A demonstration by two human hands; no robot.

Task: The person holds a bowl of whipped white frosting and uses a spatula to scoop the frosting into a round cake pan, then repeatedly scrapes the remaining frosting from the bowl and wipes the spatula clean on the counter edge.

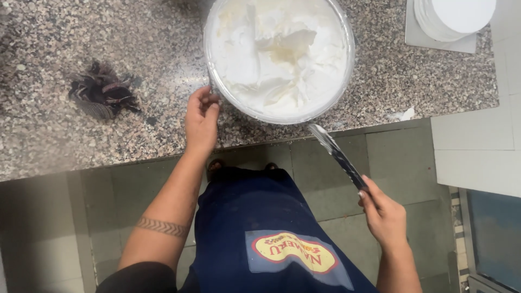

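The bowl of white cream (pixel 279 57) sits just beyond your left hand (pixel 202 122), whose curled fingers touch its rim; your right hand (pixel 384 214) is clamped on a palette knife (pixel 337 155), blade angled toward the bowl.

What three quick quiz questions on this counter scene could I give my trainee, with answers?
1. True or false: the left hand touches the rim of the bowl of white cream.
2. What does the right hand hold? A) a whisk B) a metal spatula C) a cup
3. Which thing lies on the granite counter to the left of the bowl?

Key
1. True: its fingers rest at the bowl's lower left edge.
2. B: the metal spatula points up toward the bowl, its tip short of the rim.
3. A dark crumpled cloth.
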